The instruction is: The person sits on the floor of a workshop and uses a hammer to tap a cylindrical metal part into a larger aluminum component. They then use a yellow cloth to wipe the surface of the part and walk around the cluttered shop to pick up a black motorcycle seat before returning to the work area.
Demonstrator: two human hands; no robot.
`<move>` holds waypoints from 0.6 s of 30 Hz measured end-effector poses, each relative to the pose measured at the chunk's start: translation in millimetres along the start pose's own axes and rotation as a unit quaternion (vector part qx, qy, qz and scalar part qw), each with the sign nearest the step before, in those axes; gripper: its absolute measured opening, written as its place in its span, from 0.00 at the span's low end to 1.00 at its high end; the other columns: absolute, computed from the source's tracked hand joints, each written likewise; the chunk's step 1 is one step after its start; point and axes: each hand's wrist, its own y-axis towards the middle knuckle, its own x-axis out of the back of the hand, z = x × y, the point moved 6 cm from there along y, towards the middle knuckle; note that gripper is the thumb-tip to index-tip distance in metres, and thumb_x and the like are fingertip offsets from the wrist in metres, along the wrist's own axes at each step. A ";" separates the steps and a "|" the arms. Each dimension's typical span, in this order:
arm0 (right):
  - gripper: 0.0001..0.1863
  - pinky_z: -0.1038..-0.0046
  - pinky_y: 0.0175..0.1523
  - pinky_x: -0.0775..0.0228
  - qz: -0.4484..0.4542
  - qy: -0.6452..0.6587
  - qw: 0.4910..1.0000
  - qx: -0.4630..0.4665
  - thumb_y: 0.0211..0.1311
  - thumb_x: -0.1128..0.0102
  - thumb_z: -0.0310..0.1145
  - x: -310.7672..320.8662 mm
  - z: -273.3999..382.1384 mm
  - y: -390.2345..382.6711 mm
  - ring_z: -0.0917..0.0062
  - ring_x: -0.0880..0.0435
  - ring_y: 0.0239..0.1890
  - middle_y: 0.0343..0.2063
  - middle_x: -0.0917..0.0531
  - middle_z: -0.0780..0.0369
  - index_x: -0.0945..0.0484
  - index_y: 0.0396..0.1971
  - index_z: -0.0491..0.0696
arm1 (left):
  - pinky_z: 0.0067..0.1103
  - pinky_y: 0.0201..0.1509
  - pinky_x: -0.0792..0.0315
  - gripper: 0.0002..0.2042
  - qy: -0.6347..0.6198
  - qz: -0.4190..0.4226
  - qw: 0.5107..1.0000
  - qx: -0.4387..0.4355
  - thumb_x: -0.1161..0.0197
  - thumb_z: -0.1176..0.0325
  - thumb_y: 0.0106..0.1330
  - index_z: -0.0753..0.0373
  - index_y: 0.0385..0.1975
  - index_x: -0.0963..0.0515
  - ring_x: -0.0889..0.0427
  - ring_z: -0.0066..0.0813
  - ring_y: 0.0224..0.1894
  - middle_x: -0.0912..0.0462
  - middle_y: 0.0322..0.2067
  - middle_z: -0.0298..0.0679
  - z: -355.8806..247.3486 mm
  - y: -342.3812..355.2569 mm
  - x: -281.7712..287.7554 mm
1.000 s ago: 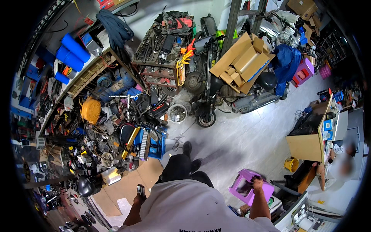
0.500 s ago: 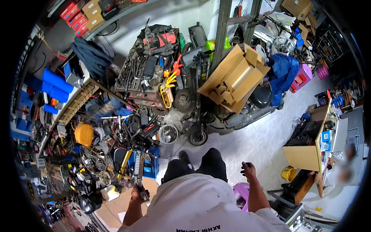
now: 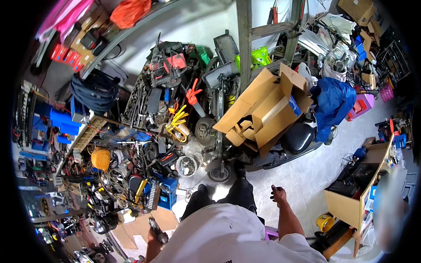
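Observation:
Low on the left, my left hand (image 3: 153, 243) is closed around a dark grey, elongated metal tool (image 3: 158, 230); its exact kind is too small to tell. Cardboard sheets (image 3: 136, 230) lie on the floor beside that hand. Over the pale floor on the right hangs my right hand (image 3: 279, 196), fingers loosely bent and apart, with nothing visible in it. Ahead of my feet is a scooter wheel (image 3: 218, 171). A white bucket (image 3: 186, 166) with small items in it stands left of the wheel.
A large open cardboard box (image 3: 272, 111) rests on a dark-seated scooter (image 3: 298, 138) ahead right. Tools crowd a bench (image 3: 144, 103) ahead left; parts clutter the left side around a blue crate (image 3: 168, 197). At right are a wooden desk (image 3: 344, 204), a yellow bucket (image 3: 325, 222) and a blurred person (image 3: 388, 215).
I have stepped forward, so the scooter wheel and cardboard box are closer to my feet. My left hand has gone lower in view, still holding the tool. My right hand stays at my side.

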 end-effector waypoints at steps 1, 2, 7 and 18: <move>0.30 0.67 0.28 0.26 -0.003 0.017 1.000 -0.002 0.67 0.37 0.59 8.8 16.3 15.1 0.71 0.14 0.24 0.33 0.16 0.60 0.24 0.48 0.44 | 0.42 0.26 0.24 0.23 0.024 0.009 0.999 -0.024 0.50 0.36 0.71 0.50 0.35 0.26 0.21 0.44 0.23 0.21 0.24 0.40 3.9 -16.1 -7.0; 0.30 0.67 0.28 0.26 -0.010 0.029 0.999 -0.010 0.67 0.37 0.59 16.4 30.4 28.5 0.71 0.14 0.25 0.33 0.15 0.60 0.24 0.48 0.44 | 0.42 0.26 0.24 0.23 0.056 -0.046 0.997 0.028 0.50 0.36 0.71 0.51 0.35 0.26 0.21 0.44 0.23 0.21 0.24 0.40 15.3 -32.9 -5.6; 0.28 0.70 0.28 0.27 0.017 0.094 0.995 0.011 0.69 0.39 0.58 30.9 88.3 80.2 0.73 0.16 0.24 0.33 0.15 0.59 0.24 0.47 0.45 | 0.42 0.27 0.24 0.22 0.016 -0.125 0.987 0.095 0.50 0.37 0.71 0.52 0.35 0.26 0.21 0.44 0.24 0.21 0.25 0.40 36.3 -113.0 -26.3; 0.29 0.67 0.30 0.26 0.091 0.047 0.993 -0.063 0.67 0.39 0.61 -4.6 77.0 109.4 0.72 0.15 0.26 0.34 0.14 0.60 0.22 0.46 0.47 | 0.41 0.29 0.23 0.22 0.040 -0.188 0.976 0.104 0.51 0.40 0.71 0.53 0.36 0.25 0.20 0.44 0.25 0.20 0.25 0.41 -8.1 -191.5 -82.4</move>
